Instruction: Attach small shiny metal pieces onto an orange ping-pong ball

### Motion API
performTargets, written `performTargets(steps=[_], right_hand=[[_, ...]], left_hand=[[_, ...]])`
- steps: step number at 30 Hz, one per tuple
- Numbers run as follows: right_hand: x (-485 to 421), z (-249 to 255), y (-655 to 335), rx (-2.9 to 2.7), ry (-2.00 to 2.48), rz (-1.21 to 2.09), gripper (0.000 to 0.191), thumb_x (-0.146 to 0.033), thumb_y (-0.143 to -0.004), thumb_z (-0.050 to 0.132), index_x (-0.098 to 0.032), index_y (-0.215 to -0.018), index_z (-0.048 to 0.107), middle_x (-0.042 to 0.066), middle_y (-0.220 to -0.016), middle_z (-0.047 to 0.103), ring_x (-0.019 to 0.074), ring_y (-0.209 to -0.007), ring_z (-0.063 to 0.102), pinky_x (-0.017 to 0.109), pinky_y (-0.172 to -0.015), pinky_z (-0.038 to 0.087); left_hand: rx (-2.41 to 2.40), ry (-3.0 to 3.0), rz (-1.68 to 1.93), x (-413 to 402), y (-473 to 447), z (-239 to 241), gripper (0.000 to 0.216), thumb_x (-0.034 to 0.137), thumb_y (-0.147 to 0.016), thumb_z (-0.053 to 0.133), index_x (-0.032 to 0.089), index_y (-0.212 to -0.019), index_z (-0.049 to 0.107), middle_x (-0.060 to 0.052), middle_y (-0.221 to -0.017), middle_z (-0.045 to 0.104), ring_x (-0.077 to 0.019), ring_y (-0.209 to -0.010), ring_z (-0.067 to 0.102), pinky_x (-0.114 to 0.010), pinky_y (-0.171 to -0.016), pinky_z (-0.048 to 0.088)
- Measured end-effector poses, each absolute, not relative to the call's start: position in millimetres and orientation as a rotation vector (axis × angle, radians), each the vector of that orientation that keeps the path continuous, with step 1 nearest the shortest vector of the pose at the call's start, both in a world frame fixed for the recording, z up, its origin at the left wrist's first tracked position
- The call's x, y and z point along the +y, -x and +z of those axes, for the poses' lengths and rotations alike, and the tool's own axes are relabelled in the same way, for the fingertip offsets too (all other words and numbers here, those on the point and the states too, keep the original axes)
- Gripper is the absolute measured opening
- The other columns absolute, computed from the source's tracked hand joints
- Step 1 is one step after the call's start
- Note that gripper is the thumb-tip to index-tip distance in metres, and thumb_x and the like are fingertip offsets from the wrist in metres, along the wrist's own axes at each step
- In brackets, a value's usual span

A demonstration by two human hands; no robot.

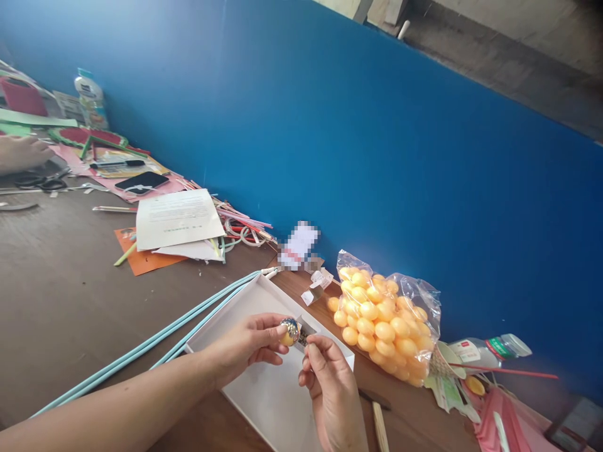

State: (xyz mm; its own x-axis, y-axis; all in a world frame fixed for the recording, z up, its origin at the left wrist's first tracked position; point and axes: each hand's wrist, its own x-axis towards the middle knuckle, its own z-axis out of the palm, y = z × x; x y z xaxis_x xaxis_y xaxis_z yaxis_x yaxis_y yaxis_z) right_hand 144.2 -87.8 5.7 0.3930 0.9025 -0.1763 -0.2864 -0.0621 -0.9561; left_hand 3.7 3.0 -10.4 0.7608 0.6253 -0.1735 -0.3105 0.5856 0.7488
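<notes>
1. Above the white tray (277,402) — right hand (332,383), fingers pinched together, on what I cannot tell
2. Also above the tray — left hand (257,342), fingers gripping a silver-topped orange ball (288,334)
3. Right of the tray, a bag of orange balls (384,323)
4. Farther, left of the tray, a printed sheet (179,220)

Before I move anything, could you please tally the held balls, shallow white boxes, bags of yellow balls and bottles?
Held ball: 1
Shallow white box: 1
Bag of yellow balls: 1
White bottle and clear bottle: 2
Total: 5
</notes>
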Motion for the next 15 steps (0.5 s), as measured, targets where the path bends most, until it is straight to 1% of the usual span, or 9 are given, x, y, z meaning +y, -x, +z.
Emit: performTargets(steps=[3,7,11,15], right_hand=[[-87.8,9.2,-140.4,-0.669,1.255,1.067,0.017,-0.031,-0.074,0.066,-0.020,-0.085,0.059,-0.005,-0.060,0.052,0.0068,-0.054,0.046,0.019,-0.053,0.040],[-88.0,9.0,-136.3,-0.691,1.287,1.037,0.018,-0.030,-0.070,0.069,-0.018,-0.079,0.061,-0.003,-0.060,0.055,0.0088,-0.057,0.049,0.020,-0.053,0.041],[-89.3,8.2,-134.8,-0.702,1.344,1.044,0.023,-0.033,-0.070,0.068,-0.015,-0.083,0.063,0.001,-0.063,0.060,0.0108,-0.058,0.051,0.023,-0.054,0.042],[-90.7,13.7,-133.0,-0.721,1.333,1.024,0.021,-0.034,-0.073,0.066,-0.017,-0.082,0.061,0.000,-0.061,0.060,0.0104,-0.056,0.051,0.023,-0.053,0.041]], left_hand=[[0.447,-0.755,0.569,3.3,-3.9,-11.9,0.036,0.030,-0.076,0.063,0.016,-0.108,0.059,-0.007,-0.093,0.060,-0.0114,-0.073,0.056,-0.025,-0.068,0.048],[0.419,-0.712,0.568,2.7,-3.3,-12.2,0.041,0.026,-0.076,0.063,0.018,-0.115,0.054,-0.006,-0.088,0.062,-0.0119,-0.074,0.059,-0.027,-0.074,0.048],[0.396,-0.671,0.548,2.0,-3.5,-11.7,0.037,0.025,-0.077,0.062,0.014,-0.111,0.055,-0.007,-0.088,0.064,-0.0109,-0.072,0.060,-0.028,-0.080,0.046],[0.401,-0.648,0.559,1.8,-4.6,-11.5,0.034,0.025,-0.077,0.063,0.014,-0.108,0.055,-0.009,-0.093,0.064,-0.0128,-0.076,0.062,-0.028,-0.080,0.046]])
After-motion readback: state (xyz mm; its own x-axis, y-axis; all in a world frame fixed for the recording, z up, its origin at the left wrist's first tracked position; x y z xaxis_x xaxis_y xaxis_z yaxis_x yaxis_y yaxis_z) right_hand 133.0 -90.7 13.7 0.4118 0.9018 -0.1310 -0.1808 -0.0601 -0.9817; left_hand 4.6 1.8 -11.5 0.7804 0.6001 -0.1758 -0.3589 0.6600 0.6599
